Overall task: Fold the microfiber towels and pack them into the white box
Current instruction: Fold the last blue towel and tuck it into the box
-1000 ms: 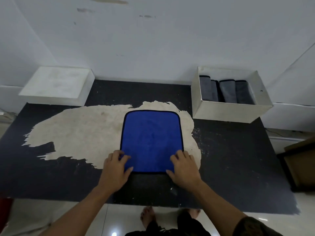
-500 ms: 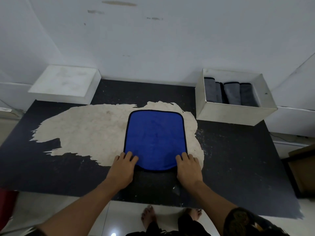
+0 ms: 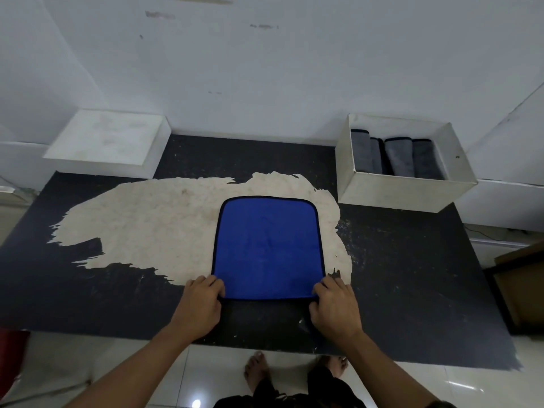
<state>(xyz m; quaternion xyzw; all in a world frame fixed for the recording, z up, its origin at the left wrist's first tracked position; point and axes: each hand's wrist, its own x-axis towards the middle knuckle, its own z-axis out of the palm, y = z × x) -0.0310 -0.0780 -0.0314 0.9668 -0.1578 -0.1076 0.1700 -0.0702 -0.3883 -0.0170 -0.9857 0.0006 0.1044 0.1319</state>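
A blue microfiber towel (image 3: 268, 248) with a black hem lies flat in the middle of the dark table (image 3: 412, 275). My left hand (image 3: 200, 304) pinches its near left corner with curled fingers. At the near right corner, my right hand (image 3: 334, 307) pinches the hem the same way. The white box (image 3: 394, 192) stands open at the back right of the table, and several folded grey towels (image 3: 396, 156) stand on edge inside it.
The box's white lid (image 3: 109, 142) lies upside up at the back left against the wall. The table's near edge runs just under my wrists. A brown cabinet (image 3: 521, 284) stands off the right side. A red object (image 3: 11, 348) sits at the lower left on the floor.
Both hands slid back from lying flat on the towel's near part to its two near corners, and their fingers curled onto the hem.
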